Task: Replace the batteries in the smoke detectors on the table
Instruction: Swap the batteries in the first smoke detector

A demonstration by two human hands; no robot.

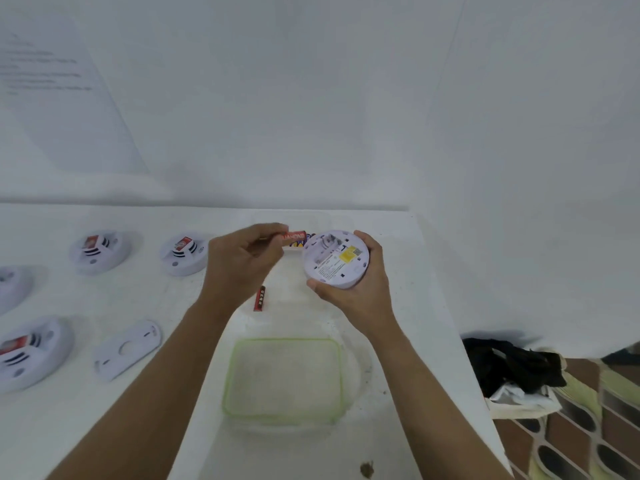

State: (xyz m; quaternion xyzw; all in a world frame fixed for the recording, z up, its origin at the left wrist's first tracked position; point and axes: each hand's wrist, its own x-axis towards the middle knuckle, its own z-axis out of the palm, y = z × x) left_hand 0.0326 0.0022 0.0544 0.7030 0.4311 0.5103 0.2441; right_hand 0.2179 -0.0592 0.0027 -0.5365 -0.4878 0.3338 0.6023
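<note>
We look down at a white table (104,427) set against a white wall. Our right hand (360,292) is wrapped around the rim of a round white smoke detector (335,259), holding it up above the table with its underside tilted toward us; we see a yellow label and small printed text on that face, and an open recess near its top edge. Our left hand (239,261) pinches a red battery (294,235) between thumb and fingertips, its free end pointing at the detector and just beside its rim. A second red battery (259,298) lies on the table between our two wrists. Nearer to us sits a clear container with a pale green rim (228,375). To the left, four more detectors (183,254) rest on the table, well apart, three showing red labels, and a flat white cover plate (128,348) lies among them. At the far right, dark cloth (512,368) lies off the table's edge
</note>
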